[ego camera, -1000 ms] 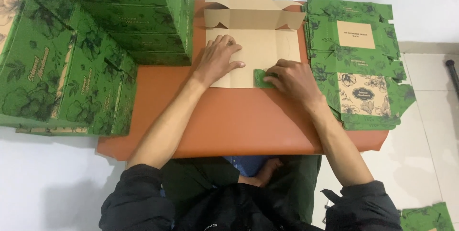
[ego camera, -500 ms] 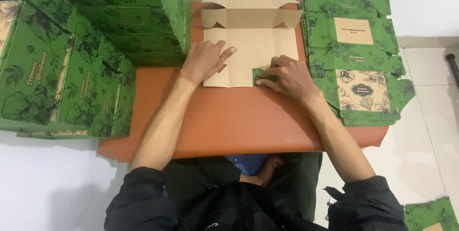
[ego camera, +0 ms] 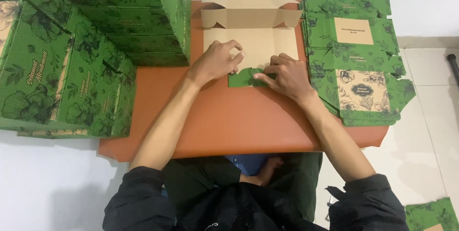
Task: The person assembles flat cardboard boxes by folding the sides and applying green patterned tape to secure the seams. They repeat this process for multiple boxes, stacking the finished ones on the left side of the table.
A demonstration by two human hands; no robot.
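A small box-packing workroom.
Folded green floral cartons [ego camera: 91,44] and flat carton blanks [ego camera: 356,59] crowd an orange counter [ego camera: 229,121] on white tiled floor [ego camera: 430,130].

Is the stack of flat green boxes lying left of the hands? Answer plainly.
No: the flat stack lies to the right of the right hand; folded-up boxes stand left of the left hand.

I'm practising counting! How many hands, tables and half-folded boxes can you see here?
Hands: 2 (left hand, right hand)
Half-folded box: 1
Table: 1
Total: 4
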